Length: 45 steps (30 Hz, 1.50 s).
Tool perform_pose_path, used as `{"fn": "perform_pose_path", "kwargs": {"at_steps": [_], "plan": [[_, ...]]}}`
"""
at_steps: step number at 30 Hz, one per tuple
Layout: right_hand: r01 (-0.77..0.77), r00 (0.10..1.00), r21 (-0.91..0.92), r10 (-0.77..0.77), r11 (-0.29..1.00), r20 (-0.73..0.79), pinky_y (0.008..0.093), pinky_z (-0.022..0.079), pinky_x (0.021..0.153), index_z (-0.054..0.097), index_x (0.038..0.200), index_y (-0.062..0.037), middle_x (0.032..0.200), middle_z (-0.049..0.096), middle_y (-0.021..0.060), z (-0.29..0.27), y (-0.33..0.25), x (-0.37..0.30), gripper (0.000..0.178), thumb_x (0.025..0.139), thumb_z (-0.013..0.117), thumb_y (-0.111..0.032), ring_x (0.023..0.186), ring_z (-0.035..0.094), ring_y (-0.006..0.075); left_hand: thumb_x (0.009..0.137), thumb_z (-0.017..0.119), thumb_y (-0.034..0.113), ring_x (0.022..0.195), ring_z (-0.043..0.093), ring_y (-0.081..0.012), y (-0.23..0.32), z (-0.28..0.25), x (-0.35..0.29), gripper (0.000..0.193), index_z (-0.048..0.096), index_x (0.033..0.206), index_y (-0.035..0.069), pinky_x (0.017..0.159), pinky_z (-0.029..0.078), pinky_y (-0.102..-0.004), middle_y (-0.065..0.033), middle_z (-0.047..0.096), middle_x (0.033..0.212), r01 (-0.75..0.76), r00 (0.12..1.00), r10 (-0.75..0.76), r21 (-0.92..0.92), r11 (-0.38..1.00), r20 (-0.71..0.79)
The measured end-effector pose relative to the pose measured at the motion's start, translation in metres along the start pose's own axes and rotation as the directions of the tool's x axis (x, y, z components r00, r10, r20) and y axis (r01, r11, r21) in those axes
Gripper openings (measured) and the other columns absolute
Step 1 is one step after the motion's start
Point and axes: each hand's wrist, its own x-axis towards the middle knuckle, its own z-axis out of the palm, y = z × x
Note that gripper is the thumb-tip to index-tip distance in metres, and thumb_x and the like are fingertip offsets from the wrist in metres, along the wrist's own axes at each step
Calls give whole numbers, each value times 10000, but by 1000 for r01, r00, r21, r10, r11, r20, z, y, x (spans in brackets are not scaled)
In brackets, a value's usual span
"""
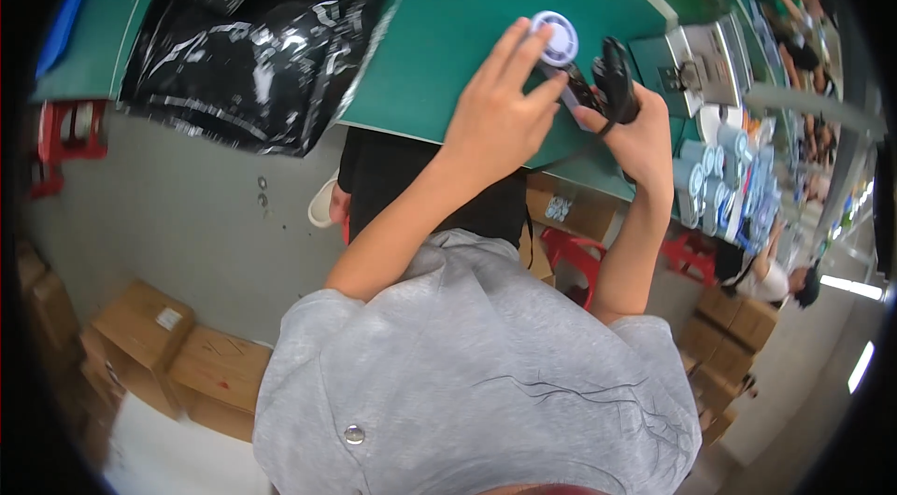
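Two hands at one white-headed device [559, 39]

Left hand [505, 112], palm down, spreads its fingers loosely, tips at the device's round head; whether it grips, I cannot tell. Right hand [642, 135], thumb leftward, is curled around a black bundle [614, 77]. Between them, above the bench [448, 37], the device's lower part is blurred, partly hidden.
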Motion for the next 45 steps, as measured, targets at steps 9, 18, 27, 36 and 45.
{"fn": "perform_pose_path", "kwargs": {"at_steps": [9, 18, 27, 36, 45], "plan": [[-6, 999, -14, 7, 1000, 37, 326, 504, 651, 765, 1030, 6, 748, 679, 77, -8, -8, 1, 343, 745, 921, -107, 654, 580, 155, 845, 818, 106, 1490, 421, -479, 4, -6, 4, 417, 789, 1256, 173, 1124, 493, -537, -202, 468, 1598, -21, 996, 16, 53, 998, 89], [146, 989, -11, -147, 989, -23, 380, 516, 680, 732, 1012, 31, 802, 672, 171, 4, 3, 6, 361, 733, 917, -105, 699, 635, 315, 866, 836, 180, 1494, 367, -506, 5, 1, 2, 421, 790, 1277, 255, 1124, 478, -556, -209, 400, 1622, -33, 988, 3, 188, 982, 157], [118, 958, 146, -73, 982, -279, 238, 424, 605, 736, 1020, -18, 761, 616, -44, -63, 3, -5, 360, 825, 957, -224, 678, 531, 61, 832, 878, 224, 1469, 374, -530, 14, 3, 6, 433, 801, 1258, 225, 1131, 462, -577, -224, 401, 1608, -8, 990, -22, 210, 978, 142], [714, 561, 509, 42, 481, -827, 363, 512, 653, 664, 1032, 18, 918, 630, 109, -164, 4, 53, 262, 1033, 736, -234, 673, 598, 185, 809, 904, 172, 1481, 355, -532, 14, 8, 7, 457, 797, 1253, 196, 1159, 425, -583, -252, 366, 1620, -20, 992, -3, 183, 983, 123], [591, 500, 455, 140, 667, -855, 302, 475, 460, 653, 857, -46, 702, 598, 22, -145, -20, 88, 288, 963, 838, -238, 497, 575, 131, 829, 872, 113, 1491, 345, -529, 16, 8, 7, 453, 795, 1267, 200, 1171, 417, -585, -241, 349, 1636, -23, 992, -1, 192, 981, 125]]}}
